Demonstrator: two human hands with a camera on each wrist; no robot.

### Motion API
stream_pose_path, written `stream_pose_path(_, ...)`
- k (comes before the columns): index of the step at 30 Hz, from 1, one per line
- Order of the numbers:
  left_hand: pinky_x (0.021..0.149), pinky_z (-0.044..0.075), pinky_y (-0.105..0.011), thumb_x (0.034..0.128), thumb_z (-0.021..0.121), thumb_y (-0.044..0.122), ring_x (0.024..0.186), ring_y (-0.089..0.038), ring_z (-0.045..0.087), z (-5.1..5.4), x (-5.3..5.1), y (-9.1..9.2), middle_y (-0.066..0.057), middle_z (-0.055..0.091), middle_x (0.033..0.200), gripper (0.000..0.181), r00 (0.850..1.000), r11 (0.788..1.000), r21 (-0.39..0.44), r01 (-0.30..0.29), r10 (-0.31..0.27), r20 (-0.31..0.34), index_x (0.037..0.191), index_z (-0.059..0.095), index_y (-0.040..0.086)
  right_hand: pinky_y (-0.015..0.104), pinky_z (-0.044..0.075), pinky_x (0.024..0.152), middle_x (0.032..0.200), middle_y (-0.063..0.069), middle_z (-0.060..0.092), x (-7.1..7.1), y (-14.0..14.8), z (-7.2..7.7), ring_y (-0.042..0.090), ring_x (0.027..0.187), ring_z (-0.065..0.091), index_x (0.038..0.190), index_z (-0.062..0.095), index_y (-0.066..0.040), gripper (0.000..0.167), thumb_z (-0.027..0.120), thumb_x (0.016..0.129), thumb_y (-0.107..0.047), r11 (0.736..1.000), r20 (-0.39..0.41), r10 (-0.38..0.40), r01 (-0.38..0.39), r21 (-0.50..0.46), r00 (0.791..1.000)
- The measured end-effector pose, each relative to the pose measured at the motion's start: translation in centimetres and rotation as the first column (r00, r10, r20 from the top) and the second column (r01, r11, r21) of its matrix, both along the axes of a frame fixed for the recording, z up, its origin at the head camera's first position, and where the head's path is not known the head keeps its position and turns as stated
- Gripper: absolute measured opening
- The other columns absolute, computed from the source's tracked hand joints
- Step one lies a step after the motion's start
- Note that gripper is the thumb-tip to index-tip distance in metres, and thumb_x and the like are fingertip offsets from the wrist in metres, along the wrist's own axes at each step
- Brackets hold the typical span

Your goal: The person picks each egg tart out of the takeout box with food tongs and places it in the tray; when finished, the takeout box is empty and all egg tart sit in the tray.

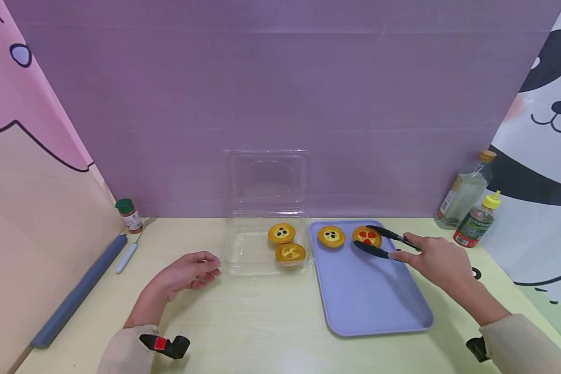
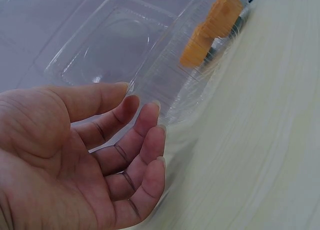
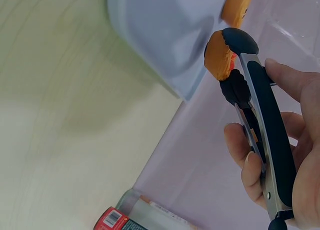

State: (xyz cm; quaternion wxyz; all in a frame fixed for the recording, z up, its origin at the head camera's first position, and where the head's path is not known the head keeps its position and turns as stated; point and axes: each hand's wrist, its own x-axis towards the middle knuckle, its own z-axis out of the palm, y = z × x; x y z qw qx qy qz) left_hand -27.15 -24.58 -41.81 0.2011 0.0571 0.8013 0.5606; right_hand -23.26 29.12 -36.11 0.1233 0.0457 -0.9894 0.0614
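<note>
My right hand [image 1: 441,259] grips black-and-silver tongs [image 3: 272,140]. The tongs' black tips lie on either side of a tart with red topping [image 1: 367,237] at the far right of the lilac tray [image 1: 374,306]; whether it is raised off the tray I cannot tell. To its left on the tray is a tart with dark dots [image 1: 331,237]. My left hand [image 1: 187,272] holds nothing, its fingers loosely bent, by the near left corner of a clear hinged plastic box [image 1: 245,249]. Inside the box are a dotted tart [image 1: 281,234] and a yellow-topped tart [image 1: 290,253]. The box lid [image 1: 267,182] stands up.
A glass bottle with a cork-coloured cap [image 1: 465,192] and a yellow-capped bottle [image 1: 477,221] stand at the back right. At the left are a green-lidded jar [image 1: 129,215], a light-handled tool [image 1: 128,257] and a long blue-grey roll [image 1: 81,291]. A purple backdrop [image 1: 280,93] rises behind the table.
</note>
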Motion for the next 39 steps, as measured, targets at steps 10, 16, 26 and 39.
stream_pose_path(10,0.078,0.052,-0.033,0.1034,0.055,0.025,0.092,-0.02,0.062,-0.1,0.0,-0.1,-0.008,0.067,0.105,0.03,1.0,1.0,-0.002,0.002,-0.002,-0.003,0.119,0.056,-0.001,0.034,0.031,0.043,0.088,0.013,0.072,-1.2,0.1,-0.4,0.018,0.06,0.052,0.135,0.063,-0.014,0.068,0.069,0.085,-0.061,1.0,0.052,-0.013,0.013,0.002,0.999)
stream_pose_path(16,0.078,0.051,-0.034,0.1035,0.055,0.025,0.091,-0.019,0.062,-0.2,-0.1,-0.1,-0.006,0.067,0.102,0.028,1.0,1.0,0.003,0.006,-0.006,0.0,0.116,0.058,0.001,0.034,0.032,0.043,0.085,0.013,0.071,-1.4,-0.1,-0.3,0.019,0.058,0.052,0.134,0.063,-0.014,0.068,0.068,0.086,-0.061,1.0,0.062,-0.016,0.016,0.001,0.998)
stream_pose_path(26,0.078,0.051,-0.033,0.103,0.055,0.025,0.092,-0.02,0.062,-0.1,-0.1,0.0,-0.007,0.068,0.104,0.029,1.0,1.0,-0.003,0.003,-0.003,-0.002,0.117,0.058,0.0,0.035,0.032,0.041,0.083,0.013,0.07,-1.6,0.1,-0.6,0.019,0.057,0.051,0.134,0.062,-0.012,0.069,0.067,0.086,-0.061,1.0,0.068,-0.022,0.022,-0.003,0.997)
stream_pose_path(39,0.079,0.051,-0.033,0.1022,0.057,0.025,0.091,-0.02,0.062,0.0,-0.2,0.0,-0.009,0.068,0.104,0.03,1.0,1.0,-0.001,-0.013,0.013,0.003,0.117,0.058,-0.001,0.034,0.034,0.042,0.1,0.02,0.073,-1.8,0.3,-1.0,0.02,0.063,0.056,0.138,0.06,-0.01,0.081,0.063,0.084,-0.071,0.999,0.08,-0.043,0.044,-0.019,0.996)
